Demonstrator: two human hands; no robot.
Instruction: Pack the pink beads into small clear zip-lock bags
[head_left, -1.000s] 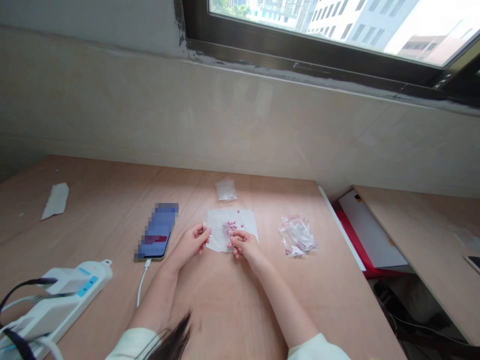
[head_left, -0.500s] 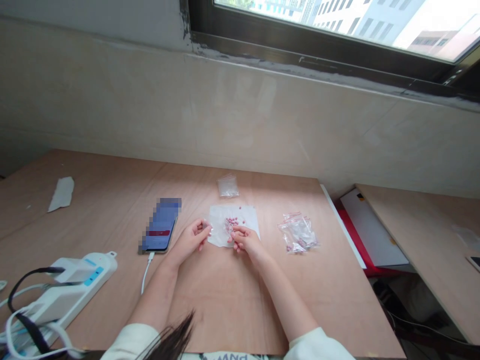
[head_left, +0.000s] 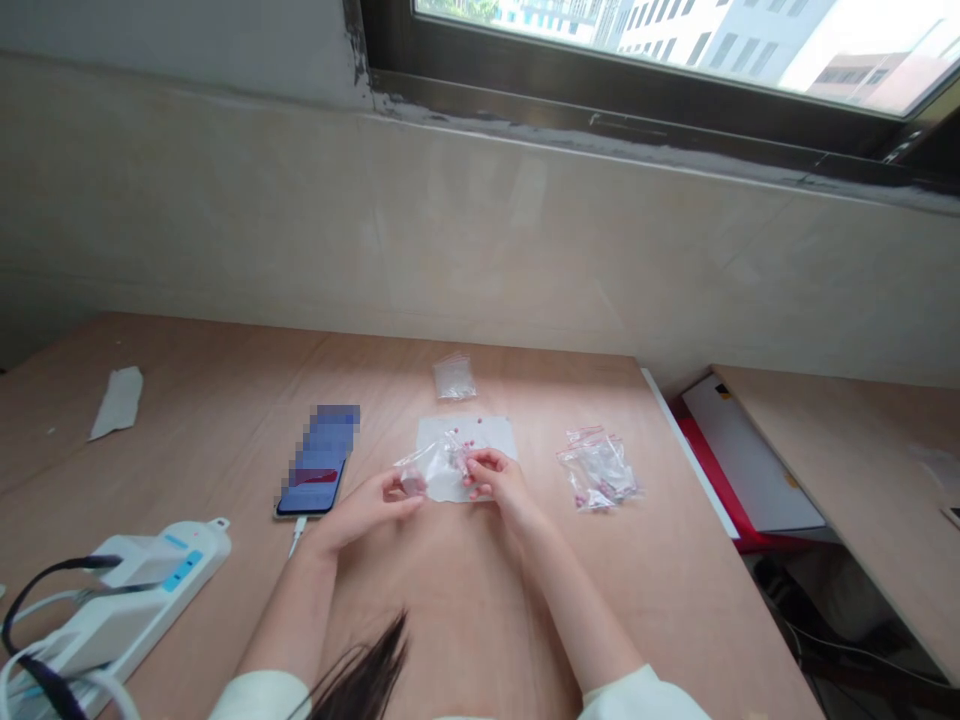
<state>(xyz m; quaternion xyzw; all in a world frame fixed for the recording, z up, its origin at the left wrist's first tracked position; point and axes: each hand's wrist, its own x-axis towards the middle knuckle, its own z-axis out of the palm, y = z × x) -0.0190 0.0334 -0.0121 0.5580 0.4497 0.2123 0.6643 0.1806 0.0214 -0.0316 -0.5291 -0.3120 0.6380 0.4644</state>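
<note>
A small clear plastic bag (head_left: 436, 462) is between my hands, above a white sheet of paper (head_left: 491, 432). My left hand (head_left: 379, 508) has its fingers curled at the bag's near left side, thumb a little apart from them. With thumb and fingers pinched together, my right hand (head_left: 496, 478) grips the bag's right end. Several tiny pink beads (head_left: 469, 444) lie on the paper just beyond my right fingers. Some pink shows through the bag near that hand, but the plastic's glare blurs it.
More clear bags with pinkish contents (head_left: 601, 472) lie to the right, and a stack of clear bags (head_left: 454, 378) behind the paper. At left are a plugged-in phone (head_left: 319, 465), a white power strip (head_left: 161, 580) and a paper scrap (head_left: 118, 402). The wall (head_left: 480, 260) borders the table's back.
My left hand has turned and its fingers have loosened from a tight pinch. The bag now spreads wider between my hands, and fewer pink beads show on the paper. The view has shifted slightly.
</note>
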